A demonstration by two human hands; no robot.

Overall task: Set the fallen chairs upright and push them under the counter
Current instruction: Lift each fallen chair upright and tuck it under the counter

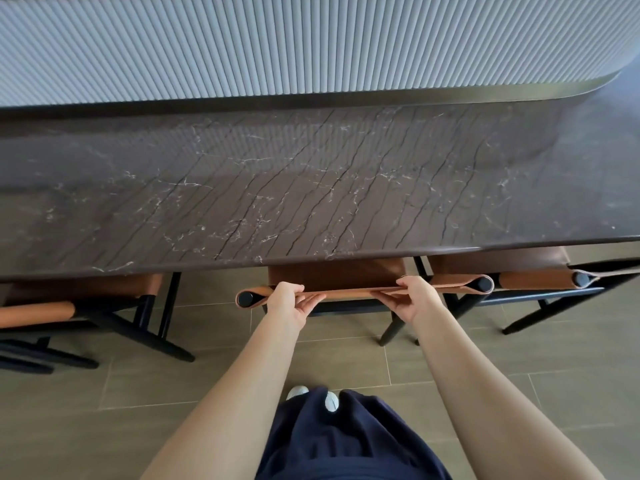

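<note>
Your left hand [289,301] and right hand [415,297] both grasp the top of the tan leather sling backrest [349,292] of the middle chair [332,275], which has a black tube frame and a tan leather seat. Thumbs lie over the top edge and fingers wrap beneath. The left hold looks looser than the right. The hands sit spread either side of the backrest's centre, inside the black end caps. My read: that spacing gives an even push, so the chair goes in square instead of yawing.

Chair position: upright on the beige tiled floor [138,393], directly in front of you. The seat is tucked under the overhang of the dark brown veined-marble counter [311,185], the backrest just proud of its edge, the rear legs outside.

Neighbours: the matching left chair [83,289] and right chair [533,279] stand at the counter, seats under the edge. The right chair's backrest end is just beside the middle one's, so a crooked push could snag it. The left chair is well apart. Its frame looks angled, and I can't tell whether that's lens distortion.

Judgement: this chair is upright and the push is nearly complete. The counter edge limits travel, so mind your fingers at that gap.
</note>
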